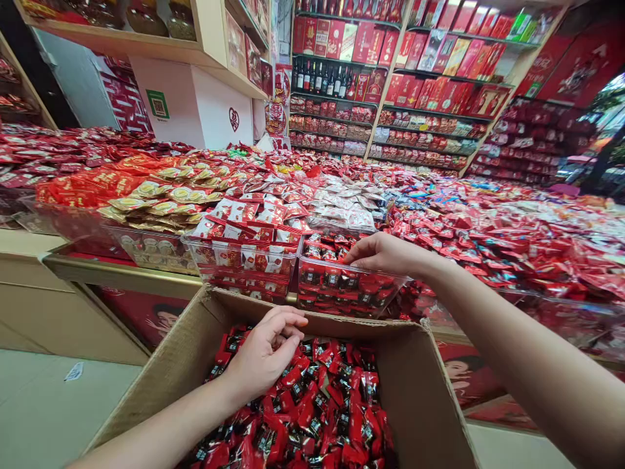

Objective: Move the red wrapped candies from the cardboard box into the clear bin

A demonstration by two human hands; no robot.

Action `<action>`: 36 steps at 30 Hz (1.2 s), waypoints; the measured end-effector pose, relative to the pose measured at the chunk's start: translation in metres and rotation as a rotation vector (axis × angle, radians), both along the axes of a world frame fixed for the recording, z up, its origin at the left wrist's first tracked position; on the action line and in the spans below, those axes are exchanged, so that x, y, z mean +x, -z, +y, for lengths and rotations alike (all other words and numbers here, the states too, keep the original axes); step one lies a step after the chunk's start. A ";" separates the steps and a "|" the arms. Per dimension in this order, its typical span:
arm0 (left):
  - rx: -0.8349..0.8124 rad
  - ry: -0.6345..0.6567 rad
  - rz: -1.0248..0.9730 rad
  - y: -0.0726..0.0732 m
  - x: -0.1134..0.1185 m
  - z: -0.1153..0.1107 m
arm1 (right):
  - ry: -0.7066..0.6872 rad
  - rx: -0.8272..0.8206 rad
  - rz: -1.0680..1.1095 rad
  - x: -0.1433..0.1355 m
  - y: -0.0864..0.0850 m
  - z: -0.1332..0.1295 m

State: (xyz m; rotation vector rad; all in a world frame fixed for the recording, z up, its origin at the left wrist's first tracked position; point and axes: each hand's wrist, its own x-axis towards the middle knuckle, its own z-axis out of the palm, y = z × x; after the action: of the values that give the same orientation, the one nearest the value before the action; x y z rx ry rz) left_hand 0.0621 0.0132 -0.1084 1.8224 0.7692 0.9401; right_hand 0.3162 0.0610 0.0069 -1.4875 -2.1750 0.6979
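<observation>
My left hand (pixel 270 352) is above a cardboard box (pixel 409 378), near its far wall. Its fingers are loosely curled, and no wrapped piece shows in them. Below it in the box lies a heap of small red-and-black wrapped candies (pixel 317 404). My right hand (pixel 378 253) reaches over the right part of a clear plastic bin (pixel 351 280) just behind the box. Its fingers are bent together, pointing down at similar candies (pixel 327 251); whatever is between the fingertips is hidden.
To the left stand clear bins of red-and-white packets (pixel 244 228) and gold packets (pixel 170 195). Heaps of red wrapped sweets (pixel 463 234) spread to the right. Shelves with boxes and bottles (pixel 325 79) rise behind. A scrap (pixel 74 371) lies on the floor at left.
</observation>
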 end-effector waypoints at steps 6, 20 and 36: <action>0.004 0.006 0.001 -0.001 -0.002 -0.001 | -0.028 -0.046 0.053 -0.007 0.001 0.002; 0.016 0.020 0.013 -0.002 -0.002 -0.003 | -0.054 -0.209 0.252 -0.008 -0.001 0.002; 0.030 0.273 1.025 0.037 -0.026 -0.001 | 0.095 0.517 0.113 -0.046 0.002 -0.071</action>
State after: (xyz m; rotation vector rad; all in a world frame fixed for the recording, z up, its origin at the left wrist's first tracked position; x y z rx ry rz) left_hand 0.0365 0.0123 -0.1454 2.3353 1.0486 -0.2342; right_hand 0.2707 -0.0105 0.0051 -1.2320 -1.9822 0.1580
